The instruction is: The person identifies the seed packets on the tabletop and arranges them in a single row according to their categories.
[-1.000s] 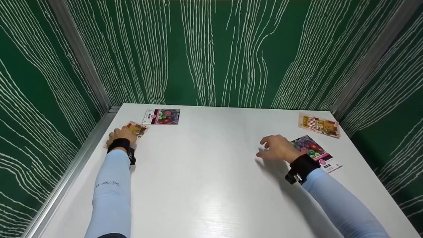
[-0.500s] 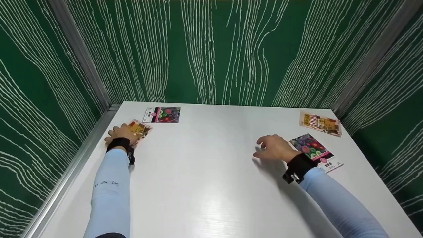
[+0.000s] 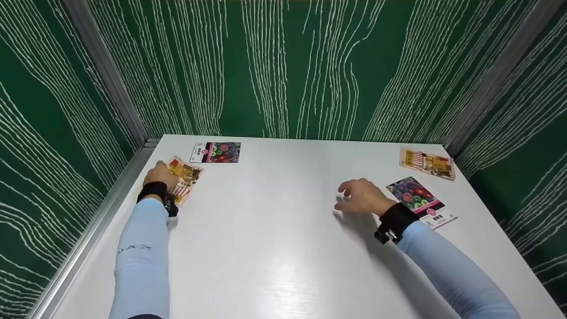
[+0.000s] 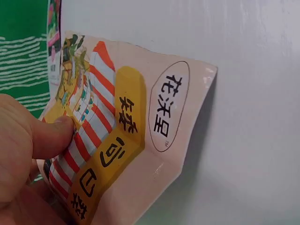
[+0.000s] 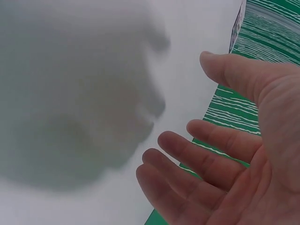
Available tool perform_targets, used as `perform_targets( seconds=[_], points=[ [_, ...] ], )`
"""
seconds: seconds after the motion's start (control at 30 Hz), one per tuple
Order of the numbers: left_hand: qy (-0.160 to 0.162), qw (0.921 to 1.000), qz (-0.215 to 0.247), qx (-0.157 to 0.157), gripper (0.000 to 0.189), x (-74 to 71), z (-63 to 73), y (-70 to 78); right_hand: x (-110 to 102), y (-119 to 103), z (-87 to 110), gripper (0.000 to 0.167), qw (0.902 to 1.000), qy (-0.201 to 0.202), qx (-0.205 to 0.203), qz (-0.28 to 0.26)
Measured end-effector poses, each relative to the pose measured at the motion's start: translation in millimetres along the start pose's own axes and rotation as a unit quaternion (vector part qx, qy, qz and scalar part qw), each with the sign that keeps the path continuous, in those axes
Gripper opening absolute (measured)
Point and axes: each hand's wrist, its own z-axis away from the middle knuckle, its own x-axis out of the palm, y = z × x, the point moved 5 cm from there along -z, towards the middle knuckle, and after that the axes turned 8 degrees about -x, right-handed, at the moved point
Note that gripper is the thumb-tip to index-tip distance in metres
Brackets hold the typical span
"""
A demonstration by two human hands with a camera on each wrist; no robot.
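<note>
At the table's left side, my left hand (image 3: 160, 176) pinches a pale pink paper packet (image 3: 186, 178) with yellow and red-and-white striped print. The left wrist view shows the thumb pressed on the printed face of the packet (image 4: 166, 112), which is bent and tilted up from the white surface; the fingers behind it are mostly hidden. My right hand (image 3: 361, 196) hovers over the right half of the table with its fingers loosely bent and nothing in them. Beside its wrist lies a flower-pictured packet (image 3: 414, 195), partly covered by the black wristband.
A second flower-pictured packet (image 3: 223, 152) with a barcode lies at the back left of the white table (image 3: 274, 230). Another pink-and-yellow packet (image 3: 427, 164) lies at the back right. Green walls (image 3: 305, 66) with white lines enclose the table on three sides.
My left hand has shifted a little left and its fingers have closed at the edge of the pink packet, which now shows more of its face and tilts up. My right hand has drifted slightly left.
</note>
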Motion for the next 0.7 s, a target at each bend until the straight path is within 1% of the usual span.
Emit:
perform_targets(
  seconds=[0.1,0.2,0.27,0.43,0.57,0.7],
  points=[
    [0.0,0.9998,0.018,0.013,0.065,-6.4,2.9,3.6,-1.2,-4.5,-1.4,0.057,0.9999,0.005,-0.011,0.001],
    [-0.002,0.9992,0.033,0.025,0.064,-12.1,6.4,11.2,-1.3,-8.9,-2.8,0.056,0.9998,0.008,-0.019,0.0],
    [-0.003,0.9984,0.041,0.039,0.063,-14.7,7.6,16.5,-0.9,-12.4,-3.6,0.055,0.9997,0.007,-0.024,-0.001],
    [0.008,0.9948,0.05,0.088,0.06,-18.6,10.1,30.9,0.4,-23.5,-7.3,0.054,0.9992,0.005,-0.039,-0.003],
    [0.02,0.9921,0.052,0.112,0.058,-20.4,11.7,44.6,0.5,-32.8,-11.7,0.053,0.9987,0.004,-0.05,-0.004],
    [0.029,0.9883,0.05,0.141,0.056,-18.1,16.3,59.8,1.3,-39.9,-16.8,0.052,0.9983,-0.001,-0.058,-0.003]
  ],
)
